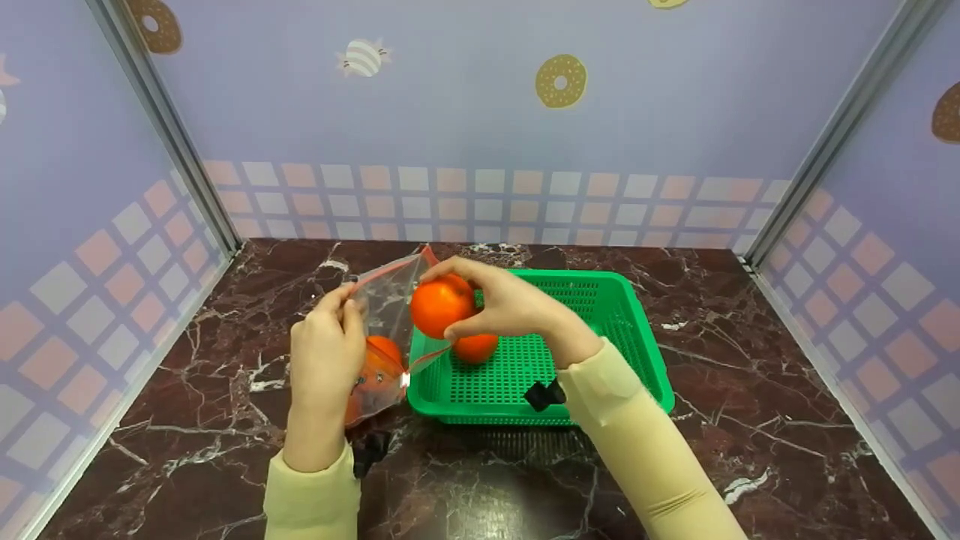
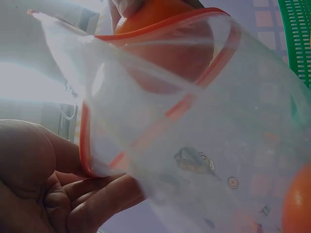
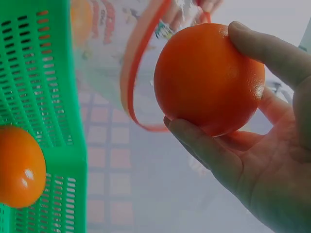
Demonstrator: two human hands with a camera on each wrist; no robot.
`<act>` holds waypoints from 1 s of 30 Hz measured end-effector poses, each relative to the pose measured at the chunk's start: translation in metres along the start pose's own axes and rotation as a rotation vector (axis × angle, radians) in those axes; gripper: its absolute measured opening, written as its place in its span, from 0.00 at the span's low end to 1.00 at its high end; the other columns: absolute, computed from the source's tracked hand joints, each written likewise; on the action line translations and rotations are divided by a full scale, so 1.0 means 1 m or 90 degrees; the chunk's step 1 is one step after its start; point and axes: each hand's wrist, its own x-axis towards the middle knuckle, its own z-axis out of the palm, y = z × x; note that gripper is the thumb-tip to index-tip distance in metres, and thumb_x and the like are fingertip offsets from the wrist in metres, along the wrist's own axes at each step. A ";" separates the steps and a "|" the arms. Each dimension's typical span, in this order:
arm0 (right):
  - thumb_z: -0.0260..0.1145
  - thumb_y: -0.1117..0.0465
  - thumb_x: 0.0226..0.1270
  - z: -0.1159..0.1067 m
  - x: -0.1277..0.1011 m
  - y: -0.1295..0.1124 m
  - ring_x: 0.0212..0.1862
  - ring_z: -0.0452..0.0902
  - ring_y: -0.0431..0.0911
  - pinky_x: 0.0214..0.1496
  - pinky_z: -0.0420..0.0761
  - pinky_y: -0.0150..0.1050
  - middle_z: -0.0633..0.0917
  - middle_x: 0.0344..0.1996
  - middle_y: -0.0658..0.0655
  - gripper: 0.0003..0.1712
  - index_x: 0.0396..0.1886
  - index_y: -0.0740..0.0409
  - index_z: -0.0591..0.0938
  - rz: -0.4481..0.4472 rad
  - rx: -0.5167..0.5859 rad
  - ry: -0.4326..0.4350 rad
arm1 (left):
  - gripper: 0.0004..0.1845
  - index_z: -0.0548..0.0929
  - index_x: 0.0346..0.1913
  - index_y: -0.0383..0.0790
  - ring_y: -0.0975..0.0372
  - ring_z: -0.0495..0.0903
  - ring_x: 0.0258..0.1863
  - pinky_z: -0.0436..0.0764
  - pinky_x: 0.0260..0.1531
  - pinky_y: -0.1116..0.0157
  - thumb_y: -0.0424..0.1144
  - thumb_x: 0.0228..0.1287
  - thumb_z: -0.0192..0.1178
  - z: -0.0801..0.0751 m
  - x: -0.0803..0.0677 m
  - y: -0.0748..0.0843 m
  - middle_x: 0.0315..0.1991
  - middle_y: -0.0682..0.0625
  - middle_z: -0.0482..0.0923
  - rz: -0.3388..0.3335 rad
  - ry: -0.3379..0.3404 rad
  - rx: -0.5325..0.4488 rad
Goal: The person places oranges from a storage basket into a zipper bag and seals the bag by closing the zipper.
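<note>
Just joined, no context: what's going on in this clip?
A person is at a dark marble table. The right hand holds an orange at the mouth of a clear zip bag with a red rim, which the left hand holds up by its edge. One orange in the bag is already visible. Another orange in the basket sits in the green basket beside the bag.

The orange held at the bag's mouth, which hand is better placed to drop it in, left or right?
Right. The right hand already grips the orange at the red-rimmed opening of the clear bag, while the left hand pinches the bag's edge to hold it open, so it looks tied up.
</note>
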 end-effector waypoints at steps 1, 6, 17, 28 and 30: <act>0.78 0.62 0.60 0.002 0.001 -0.001 0.62 0.77 0.50 0.63 0.82 0.51 0.77 0.68 0.50 0.37 0.67 0.41 0.75 0.000 -0.005 -0.004 | 0.18 0.82 0.62 0.29 0.41 0.87 0.28 0.80 0.27 0.51 0.32 0.77 0.51 0.000 0.000 0.000 0.49 0.31 0.87 0.001 0.001 0.000; 0.78 0.62 0.61 0.014 0.006 -0.003 0.64 0.77 0.49 0.64 0.81 0.50 0.77 0.69 0.49 0.36 0.68 0.43 0.75 -0.012 -0.022 -0.024 | 0.19 0.81 0.63 0.29 0.39 0.89 0.35 0.84 0.34 0.47 0.33 0.78 0.51 -0.001 0.000 0.001 0.49 0.32 0.87 -0.003 -0.004 0.003; 0.76 0.60 0.64 0.028 0.012 -0.004 0.63 0.78 0.51 0.64 0.81 0.48 0.76 0.71 0.51 0.38 0.73 0.45 0.73 0.000 -0.047 -0.067 | 0.20 0.81 0.65 0.31 0.38 0.87 0.48 0.84 0.50 0.41 0.35 0.78 0.50 -0.003 0.000 0.004 0.52 0.34 0.87 -0.033 -0.025 0.008; 0.71 0.60 0.70 0.029 0.010 -0.004 0.65 0.80 0.51 0.65 0.82 0.43 0.74 0.73 0.51 0.36 0.76 0.47 0.70 -0.001 -0.018 -0.082 | 0.19 0.81 0.63 0.29 0.39 0.87 0.32 0.84 0.34 0.45 0.33 0.78 0.51 -0.002 0.000 0.002 0.49 0.29 0.86 -0.012 -0.013 0.006; 0.71 0.59 0.70 0.028 0.010 -0.004 0.65 0.80 0.52 0.65 0.82 0.43 0.75 0.73 0.51 0.36 0.76 0.47 0.70 0.001 -0.019 -0.080 | 0.19 0.81 0.63 0.29 0.37 0.87 0.34 0.84 0.37 0.43 0.33 0.78 0.51 -0.002 0.000 0.002 0.49 0.29 0.86 -0.008 -0.010 0.007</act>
